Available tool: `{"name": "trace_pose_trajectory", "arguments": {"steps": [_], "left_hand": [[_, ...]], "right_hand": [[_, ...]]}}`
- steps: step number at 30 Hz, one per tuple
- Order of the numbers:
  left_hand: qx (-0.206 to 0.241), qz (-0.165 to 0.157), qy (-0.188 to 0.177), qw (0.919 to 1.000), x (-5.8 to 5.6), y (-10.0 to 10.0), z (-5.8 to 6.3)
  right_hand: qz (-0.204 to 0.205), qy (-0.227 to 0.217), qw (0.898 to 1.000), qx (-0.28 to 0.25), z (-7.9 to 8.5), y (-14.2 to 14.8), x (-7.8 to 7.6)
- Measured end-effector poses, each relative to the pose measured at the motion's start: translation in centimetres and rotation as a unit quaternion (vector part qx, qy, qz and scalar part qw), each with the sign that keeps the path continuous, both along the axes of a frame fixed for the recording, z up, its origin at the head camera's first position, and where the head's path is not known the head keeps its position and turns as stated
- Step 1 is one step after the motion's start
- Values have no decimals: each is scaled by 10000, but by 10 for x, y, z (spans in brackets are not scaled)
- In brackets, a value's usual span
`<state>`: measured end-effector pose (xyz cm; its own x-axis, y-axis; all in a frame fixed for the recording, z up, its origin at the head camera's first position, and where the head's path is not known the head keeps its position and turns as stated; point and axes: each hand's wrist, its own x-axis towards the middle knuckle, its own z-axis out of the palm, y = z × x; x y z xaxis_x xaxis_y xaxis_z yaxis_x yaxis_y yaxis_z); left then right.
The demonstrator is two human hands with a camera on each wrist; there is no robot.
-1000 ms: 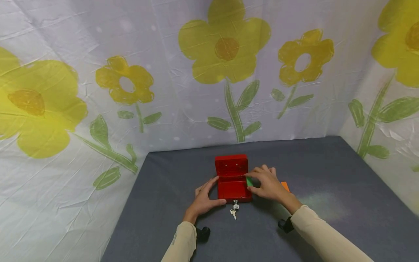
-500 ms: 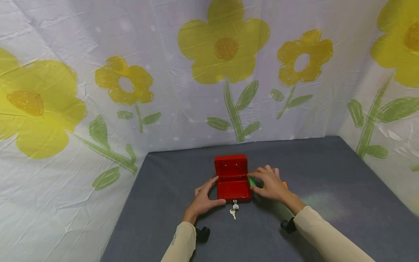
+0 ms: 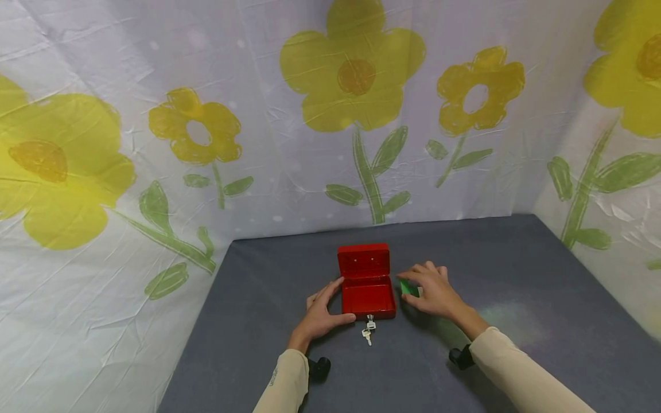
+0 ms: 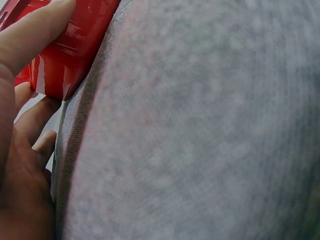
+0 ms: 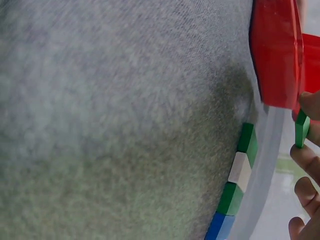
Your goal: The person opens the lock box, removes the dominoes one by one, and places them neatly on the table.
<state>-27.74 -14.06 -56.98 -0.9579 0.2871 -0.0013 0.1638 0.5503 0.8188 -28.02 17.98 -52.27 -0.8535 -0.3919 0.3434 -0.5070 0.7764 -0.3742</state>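
A small red cash box [image 3: 369, 299] stands on the dark table with its lid [image 3: 364, 261] tilted up at the back. Two silver keys [image 3: 368, 331] hang from the lock at its front. My left hand [image 3: 319, 318] holds the box's left end, the thumb at the front corner and the index finger reaching toward the back. The left wrist view shows that thumb lying against the red metal [image 4: 82, 45]. Just right of the box, my right hand [image 3: 436, 293] pinches a green block [image 3: 407, 287]; the right wrist view has this block [image 5: 302, 129] between thumb and fingers.
In the right wrist view, a row of small blocks lies on the table near the box: a green block [image 5: 247, 140], a white block [image 5: 240, 169], another green block [image 5: 230, 198] and a blue block [image 5: 219, 226]. A flower-printed curtain [image 3: 289, 195] borders the table's far edge.
My right hand has moved right with the green block, from the box's right rim to outside it. An orange piece seen earlier behind that hand is now hidden. The left hand has stayed put.
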Motion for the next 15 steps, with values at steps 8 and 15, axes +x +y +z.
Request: {"name": "trace_pose_trajectory", "arguments": {"steps": [8, 15], "left_hand": [[-11, 4, -7, 10000, 1, 0, 1], [6, -26, -8, 10000, 0, 1, 0]], "right_hand": [[-30, -55, 10000, -35, -4, 9, 2], [-66, -79, 9999, -67, -7, 20, 6]]}}
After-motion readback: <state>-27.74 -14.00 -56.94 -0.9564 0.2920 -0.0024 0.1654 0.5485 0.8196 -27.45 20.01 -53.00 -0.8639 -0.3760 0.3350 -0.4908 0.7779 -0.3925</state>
